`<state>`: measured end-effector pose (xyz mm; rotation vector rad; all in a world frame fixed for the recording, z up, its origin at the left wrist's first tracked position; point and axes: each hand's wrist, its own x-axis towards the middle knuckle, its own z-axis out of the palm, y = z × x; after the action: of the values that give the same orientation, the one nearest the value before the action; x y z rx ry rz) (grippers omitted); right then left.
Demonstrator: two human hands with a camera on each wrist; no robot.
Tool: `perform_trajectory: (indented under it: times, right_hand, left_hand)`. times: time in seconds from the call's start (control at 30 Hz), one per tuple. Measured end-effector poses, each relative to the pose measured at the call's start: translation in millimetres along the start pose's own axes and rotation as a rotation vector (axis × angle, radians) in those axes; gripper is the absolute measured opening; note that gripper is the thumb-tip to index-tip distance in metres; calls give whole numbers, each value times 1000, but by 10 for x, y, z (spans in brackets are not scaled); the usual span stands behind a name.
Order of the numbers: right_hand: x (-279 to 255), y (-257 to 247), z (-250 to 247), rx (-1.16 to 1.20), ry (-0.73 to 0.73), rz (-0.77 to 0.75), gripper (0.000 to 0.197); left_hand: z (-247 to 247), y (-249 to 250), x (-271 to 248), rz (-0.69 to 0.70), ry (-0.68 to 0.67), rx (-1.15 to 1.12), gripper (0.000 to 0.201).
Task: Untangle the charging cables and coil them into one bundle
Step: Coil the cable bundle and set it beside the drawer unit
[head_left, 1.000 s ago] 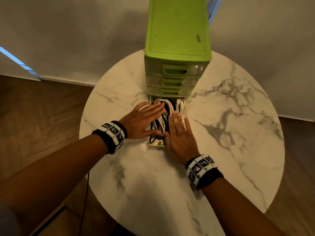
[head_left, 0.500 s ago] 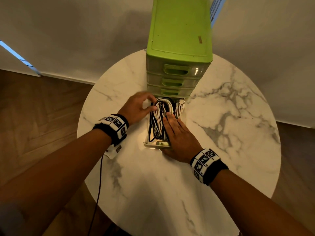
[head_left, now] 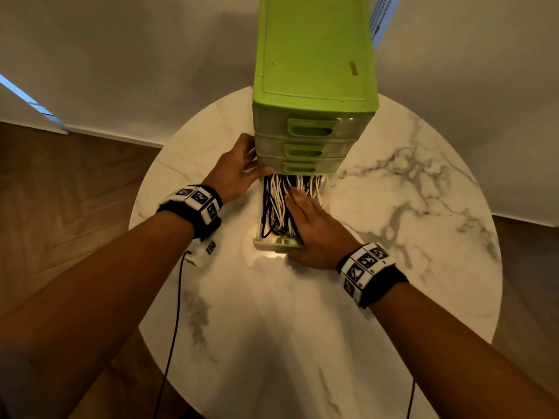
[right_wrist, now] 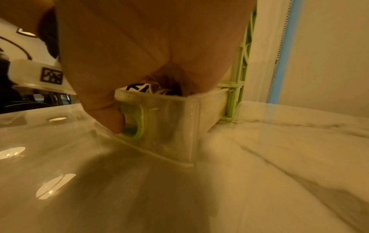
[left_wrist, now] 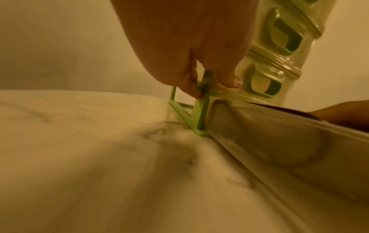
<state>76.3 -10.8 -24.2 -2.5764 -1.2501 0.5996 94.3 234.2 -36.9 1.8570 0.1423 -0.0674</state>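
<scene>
the likeliest trouble is the cables snagging: they heap above the rim of the pulled-out bottom drawer, and their far ends run under the closed drawer above, so sliding the drawer either way could jam a loop or a plug against the green drawer unit. the unit is tall and narrow, standing on the marble bench; a hard tug on the drawer could drag or tip it if the bracing hand slips.

the left hand grips the unit's lower left front corner, thumb across the front edge and fingers on the side frame. the right hand lies with straight fingers flat on the cables, its thumb down at the drawer's green front handle; it presses rather than clasps.

the cables are a tangle of white and black strands, running mostly lengthwise in the drawer and overlapping, with no tidy coil visible. untangling looks not yet begun.
</scene>
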Motion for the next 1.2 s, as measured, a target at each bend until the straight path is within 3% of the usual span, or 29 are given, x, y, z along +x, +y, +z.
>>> perform_trajectory:
  times: [0.13,0.33,0.47,0.53,0.7,0.83,0.93,1.2]
  right_hand:
    - [291,157,-136,-12,27,34,117]
    - [240,87,-39,-53,172,104,103]
    - [279,37,15,-45,213,175,108]
    - [255,51,1,-19,219,154,107]
    - [171,124,-139,271,244,144,87]
    - [131,59,-122,-52,223,126,87]
    - [53,-46,-45,-222,320,206,79]
    - [151,77,-110,-148,410,87,74]
  left_hand:
    - [-70,18,12,7,-23,80,61]
    - [-42,72,-26,-17,-37,188,63]
    - [84,193,-83,-108,-46,274,100]
    - [132,231,-90,-122,-41,324,107]
    - [148,275,-77,-151,-46,359,109]
    - [131,293,-78,-132,-54,373,109]
    - [123,300,-72,-131,-65,386,108]
    - [74,261,-50,-104,-98,411,96]
